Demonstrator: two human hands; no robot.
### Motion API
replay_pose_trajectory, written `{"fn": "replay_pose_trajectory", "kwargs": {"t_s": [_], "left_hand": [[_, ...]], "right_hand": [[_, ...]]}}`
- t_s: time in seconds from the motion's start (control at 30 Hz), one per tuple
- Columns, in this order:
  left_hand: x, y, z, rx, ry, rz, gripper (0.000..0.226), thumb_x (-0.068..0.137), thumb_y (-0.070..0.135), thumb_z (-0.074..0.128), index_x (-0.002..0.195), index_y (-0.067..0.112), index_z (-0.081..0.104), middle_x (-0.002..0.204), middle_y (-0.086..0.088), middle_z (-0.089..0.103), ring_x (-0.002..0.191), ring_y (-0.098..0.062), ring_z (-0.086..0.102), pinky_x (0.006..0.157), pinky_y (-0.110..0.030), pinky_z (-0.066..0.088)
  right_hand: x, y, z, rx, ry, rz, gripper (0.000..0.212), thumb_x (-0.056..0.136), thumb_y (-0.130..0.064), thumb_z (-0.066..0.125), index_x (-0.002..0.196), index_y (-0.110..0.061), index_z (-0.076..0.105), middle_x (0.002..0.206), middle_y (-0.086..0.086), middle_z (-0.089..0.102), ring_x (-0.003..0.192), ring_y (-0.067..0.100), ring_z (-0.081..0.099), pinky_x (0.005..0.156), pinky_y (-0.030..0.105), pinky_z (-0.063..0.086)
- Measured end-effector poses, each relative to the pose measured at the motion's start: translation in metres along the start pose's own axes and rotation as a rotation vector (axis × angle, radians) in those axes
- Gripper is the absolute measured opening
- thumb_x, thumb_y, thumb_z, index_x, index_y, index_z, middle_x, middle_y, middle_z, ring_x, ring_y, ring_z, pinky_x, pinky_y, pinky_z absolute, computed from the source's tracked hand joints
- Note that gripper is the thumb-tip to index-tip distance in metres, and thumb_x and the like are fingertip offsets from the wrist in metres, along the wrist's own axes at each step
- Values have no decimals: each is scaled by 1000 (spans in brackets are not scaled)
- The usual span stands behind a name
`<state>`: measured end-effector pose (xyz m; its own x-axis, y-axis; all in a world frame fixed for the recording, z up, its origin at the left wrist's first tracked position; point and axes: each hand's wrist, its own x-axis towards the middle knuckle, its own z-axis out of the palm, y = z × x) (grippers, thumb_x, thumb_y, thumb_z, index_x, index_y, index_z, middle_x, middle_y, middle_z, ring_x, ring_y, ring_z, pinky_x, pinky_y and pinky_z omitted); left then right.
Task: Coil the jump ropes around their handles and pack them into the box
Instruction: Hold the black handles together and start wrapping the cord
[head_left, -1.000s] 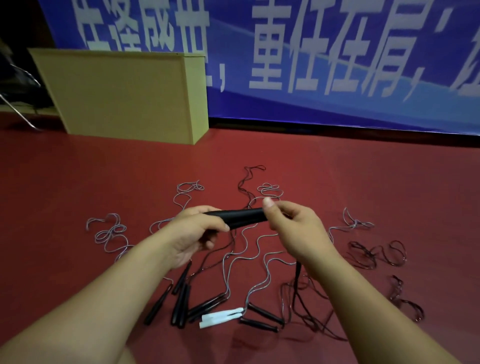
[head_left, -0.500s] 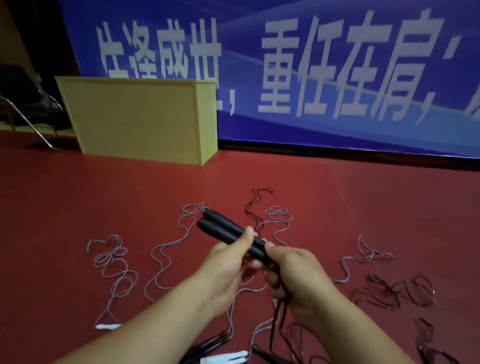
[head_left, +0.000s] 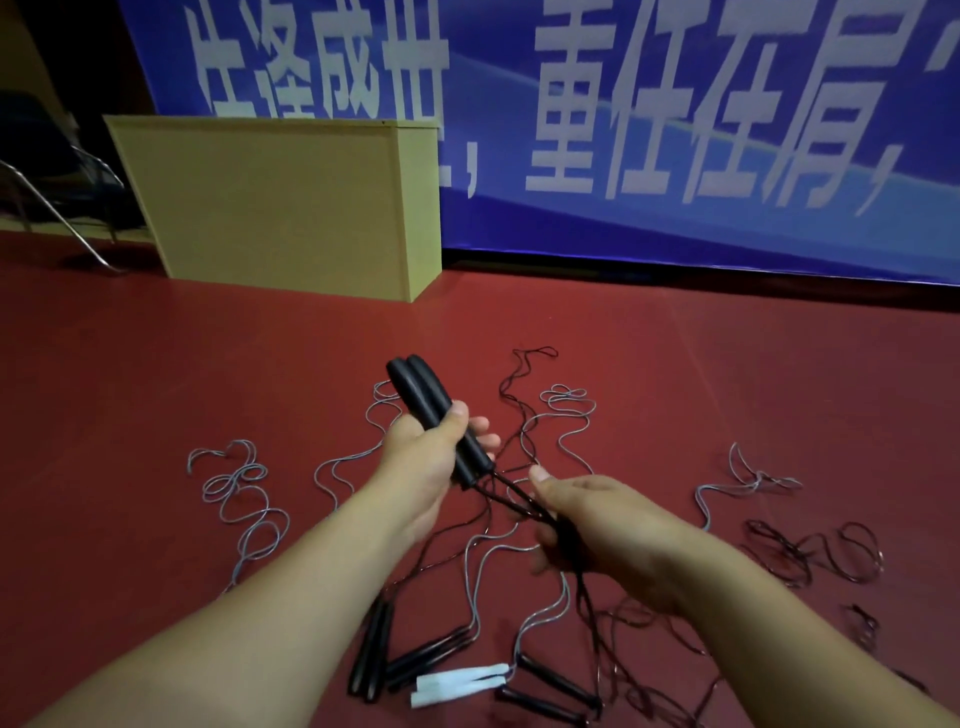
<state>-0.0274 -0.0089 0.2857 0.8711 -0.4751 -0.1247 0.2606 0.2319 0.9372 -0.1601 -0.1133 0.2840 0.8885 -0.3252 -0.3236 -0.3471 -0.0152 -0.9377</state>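
My left hand (head_left: 434, 457) grips two black jump-rope handles (head_left: 421, 389) side by side, their free ends pointing up and away. Their black rope (head_left: 511, 496) runs from the handles' lower ends into my right hand (head_left: 587, 525), which holds it just below the handles. Several more jump ropes lie spread on the red floor under my arms: black handle pairs (head_left: 371, 654), a white handle pair (head_left: 457, 683), grey ropes (head_left: 244, 493) and dark ropes (head_left: 810, 556). A tan box (head_left: 280, 208) stands at the back left.
A blue banner with white characters (head_left: 675, 130) covers the wall behind. A metal chair frame (head_left: 47, 202) stands at far left next to the box. Red floor (head_left: 727, 389) stretches between the ropes and the banner.
My left hand kept the paired handles and tilted them more upright. My right hand slid off the handles down onto the black rope. The view shifted closer to the box.
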Motion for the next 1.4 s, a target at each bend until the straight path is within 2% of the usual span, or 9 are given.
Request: {"fn": "replay_pose_trajectory", "kwargs": {"t_s": [0.17,0.37,0.57,0.7,0.8,0.93,1.03,1.13,1.4], "left_hand": [[14,-9,-27,629,3,304,7,97,11,56,97,17,54,82,-2,68,62,-10,68,65,-28,53],[17,-5,-55,1133,-61,405,10,94,20,60,97,26,53,78,8,70,71,-12,70,72,-33,55],[-29,-5,-39,818,-536,-136,3,99,11,53,99,13,55,70,-3,57,59,-24,67,56,-30,51],[-58,-5,-22,688,-831,-381,9,99,13,53,104,10,60,67,-1,49,67,-25,67,57,-30,57],[-67,-2,-12,596,-962,-457,21,100,13,51,80,12,56,68,-4,50,70,-24,67,54,-29,58],[-67,-1,-7,604,-936,-409,22,98,17,55,76,14,57,70,-4,59,63,-15,61,50,-20,48],[-66,1,-3,683,-811,-297,37,94,46,51,75,18,66,66,5,65,52,-5,51,49,-18,38],[-60,1,-2,671,-640,-301,56,83,65,40,75,24,76,70,9,69,59,-3,60,61,-24,42],[-62,-8,-10,481,-603,-497,69,96,57,35,103,-3,69,99,-20,72,89,-25,69,86,-35,55]], "right_hand": [[-4,8,-23,-244,15,31,35,97,-41,55,74,-15,55,61,1,46,46,14,39,46,23,37],[-24,19,-64,-463,107,51,36,89,-49,63,75,-16,64,59,-1,52,50,14,45,53,25,37],[-42,23,-68,-748,388,-159,50,86,-69,43,76,-24,61,62,-9,52,62,10,50,62,27,41],[-49,12,-48,-648,348,-308,68,83,-74,27,103,-20,63,96,6,68,93,21,62,89,38,48],[-51,5,-31,-597,279,-368,70,86,-72,26,100,-15,65,93,4,71,89,18,64,86,38,51],[-49,3,-21,-635,290,-376,55,94,-60,33,76,-13,56,62,-4,55,58,8,48,59,27,41],[-47,1,-25,-659,341,-349,49,98,-52,36,78,-13,57,62,-7,50,54,5,43,55,24,37],[-48,4,-31,-659,379,-326,49,99,-51,36,76,-13,54,63,-5,51,54,7,44,56,26,37],[-44,9,-37,-568,400,-290,54,98,-51,36,77,-5,57,56,-4,49,44,6,40,46,19,32]]}}
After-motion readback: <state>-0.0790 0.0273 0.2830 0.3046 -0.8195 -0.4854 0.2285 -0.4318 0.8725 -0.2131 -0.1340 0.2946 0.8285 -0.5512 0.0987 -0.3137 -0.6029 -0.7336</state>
